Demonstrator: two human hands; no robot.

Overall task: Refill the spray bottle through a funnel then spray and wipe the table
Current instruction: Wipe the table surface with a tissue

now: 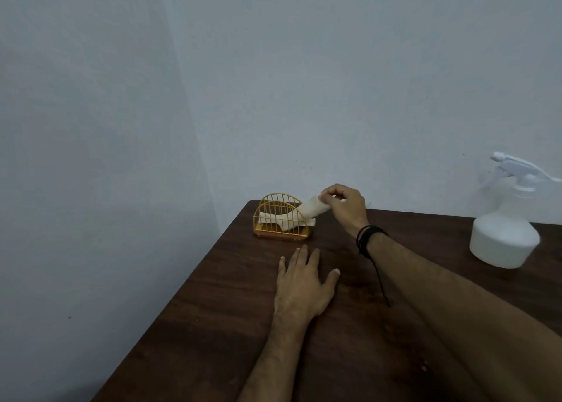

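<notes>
A white spray bottle (504, 231) stands upright on the dark wooden table (213, 325) at the far right, its trigger head screwed on. At the table's back left corner sits a yellow wire napkin holder (281, 219). My right hand (346, 204) pinches the end of a white napkin (307, 211) that sticks out of the holder to the right. My left hand (304, 283) lies flat on the table in front of the holder, fingers spread, holding nothing. No funnel is in view.
Pale walls rise right behind the table and to its left. The table's left edge runs diagonally from the holder down to the lower left. A black cord bracelet (369, 237) hangs from my right wrist.
</notes>
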